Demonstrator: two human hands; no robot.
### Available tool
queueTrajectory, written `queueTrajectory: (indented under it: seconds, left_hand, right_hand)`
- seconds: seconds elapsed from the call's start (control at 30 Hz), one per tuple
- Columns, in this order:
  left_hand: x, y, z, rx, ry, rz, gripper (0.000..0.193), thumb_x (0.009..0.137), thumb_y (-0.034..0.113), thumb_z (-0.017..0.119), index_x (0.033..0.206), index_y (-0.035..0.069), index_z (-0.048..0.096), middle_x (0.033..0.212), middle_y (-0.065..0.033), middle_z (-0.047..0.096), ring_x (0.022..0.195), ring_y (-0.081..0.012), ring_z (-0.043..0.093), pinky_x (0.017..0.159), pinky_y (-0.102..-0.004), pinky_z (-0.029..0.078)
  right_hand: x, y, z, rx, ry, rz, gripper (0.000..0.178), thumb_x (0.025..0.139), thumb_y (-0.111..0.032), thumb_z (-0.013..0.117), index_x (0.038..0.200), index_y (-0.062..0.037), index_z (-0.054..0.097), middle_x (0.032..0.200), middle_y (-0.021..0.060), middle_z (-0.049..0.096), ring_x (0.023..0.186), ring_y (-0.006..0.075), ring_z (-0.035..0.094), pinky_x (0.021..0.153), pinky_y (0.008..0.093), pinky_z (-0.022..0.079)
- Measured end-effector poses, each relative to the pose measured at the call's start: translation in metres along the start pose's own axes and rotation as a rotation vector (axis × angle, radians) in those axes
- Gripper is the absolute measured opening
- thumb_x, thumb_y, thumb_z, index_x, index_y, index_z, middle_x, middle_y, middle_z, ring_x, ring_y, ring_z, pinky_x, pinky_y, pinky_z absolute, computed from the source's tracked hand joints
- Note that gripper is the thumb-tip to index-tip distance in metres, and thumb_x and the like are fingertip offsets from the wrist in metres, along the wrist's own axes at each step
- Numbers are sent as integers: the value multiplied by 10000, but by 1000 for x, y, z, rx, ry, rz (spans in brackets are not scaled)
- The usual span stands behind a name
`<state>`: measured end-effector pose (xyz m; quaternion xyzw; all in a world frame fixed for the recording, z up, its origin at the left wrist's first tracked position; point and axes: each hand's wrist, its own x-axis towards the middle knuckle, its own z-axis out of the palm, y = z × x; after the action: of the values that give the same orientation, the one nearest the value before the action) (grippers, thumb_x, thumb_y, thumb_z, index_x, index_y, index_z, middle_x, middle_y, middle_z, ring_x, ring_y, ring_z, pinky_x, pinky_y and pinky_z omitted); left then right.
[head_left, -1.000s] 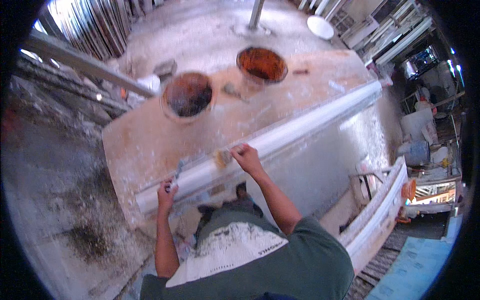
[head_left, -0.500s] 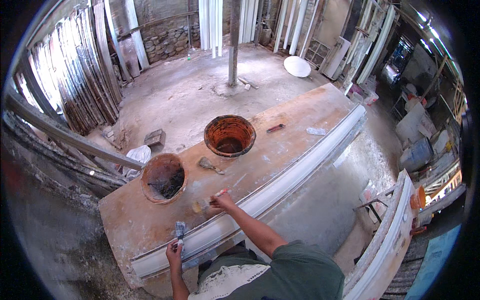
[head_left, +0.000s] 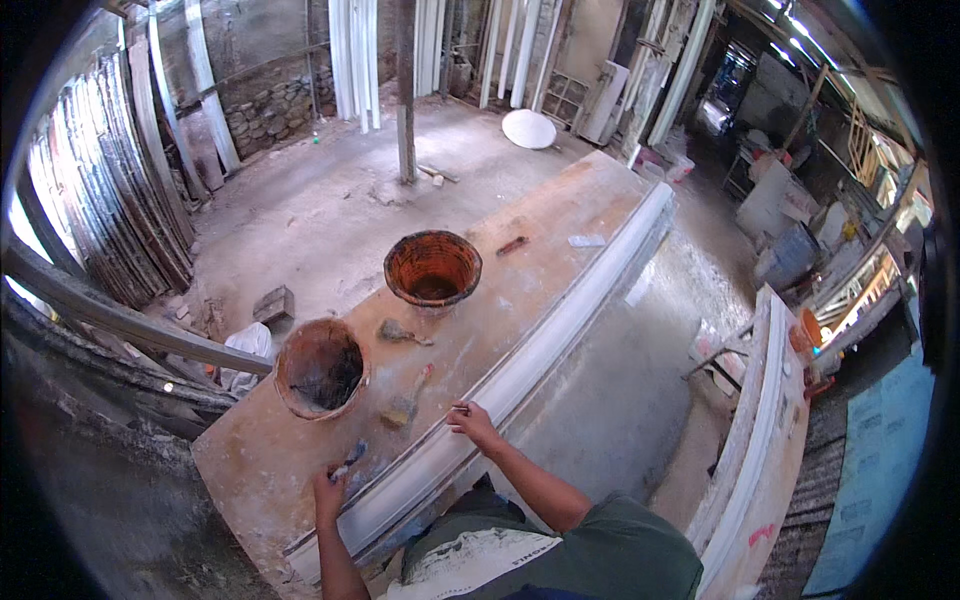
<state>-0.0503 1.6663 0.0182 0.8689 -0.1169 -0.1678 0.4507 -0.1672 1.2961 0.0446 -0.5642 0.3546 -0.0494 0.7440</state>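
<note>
My left hand [head_left: 328,490] is closed around the handle of a paintbrush [head_left: 350,458] with a blue-grey head, above the tabletop at the left end of a long white moulding [head_left: 520,364]. Over that moulding's far edge is my right hand [head_left: 476,424], its fingers apart and nothing visible in them. Just beyond it a second brush [head_left: 400,410] with a red handle lies on the worn wooden table [head_left: 250,500]. Two round tubs stand along the far side: a stained one [head_left: 320,368] at left and an orange-lined one [head_left: 434,268] to its right. Between them lies another brush [head_left: 402,333].
Farther along the table are a red-handled tool [head_left: 512,245] and a small white piece [head_left: 587,241]. A post [head_left: 406,90] rises from the floor beyond. At right, a second bench [head_left: 770,470] carries more white moulding. A slanting beam [head_left: 130,320] runs along the left.
My right hand has let go of the red-handled brush and moved right onto the moulding. My left hand has shifted left, its brush now tilted to the right. The whole view has turned.
</note>
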Motion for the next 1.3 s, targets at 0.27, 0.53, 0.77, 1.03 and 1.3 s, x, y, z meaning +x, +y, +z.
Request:
queueTrajectory:
  seconds: [0.27, 0.53, 0.77, 1.03, 1.3]
  left_hand:
    - [36, -53, 6, 340, -30, 49, 324, 821, 132, 625, 1136, 59, 602, 1183, -207, 545, 1113, -390, 497, 963, -491, 381]
    - [17, -71, -8, 620, 183, 130, 436, 811, 198, 660, 1215, 78, 548, 1277, -178, 483, 1204, -380, 436, 1015, -495, 348]
    - [-109, -130, -91, 705, 610, -525, 572, 860, 454, 613, 1268, 62, 535, 1287, -169, 516, 1184, -361, 472, 985, -484, 389]
    - [-208, -189, -117, 418, 538, -684, 678, 889, 600, 496, 1147, -14, 626, 1166, -243, 599, 1077, -406, 550, 944, -491, 417]
    - [-207, -184, -137, 381, 412, -691, 682, 923, 543, 498, 1055, -111, 640, 1084, -310, 626, 1025, -433, 581, 921, -472, 424]
  right_hand:
    - [-75, 5, -28, -54, 177, -54, 259, 914, -222, 639, 1086, -29, 638, 922, 41, 658, 840, 125, 644, 698, 272, 523]
    - [-94, 23, -27, -108, 211, -100, 268, 910, -237, 632, 1075, -25, 636, 913, 28, 662, 825, 127, 646, 666, 284, 525]
    - [-62, 58, -26, -257, 234, -178, 399, 852, -230, 704, 1162, -6, 591, 1050, 86, 621, 854, 167, 637, 709, 288, 533]
    - [-39, 51, -7, -460, 357, -9, 758, 756, -337, 757, 1321, 34, 415, 1253, 253, 487, 1191, 361, 465, 1006, 436, 403]
    - [-58, 32, -4, -367, 388, 62, 848, 775, -333, 735, 1410, 34, 309, 1374, 270, 343, 1299, 379, 345, 1090, 401, 325]
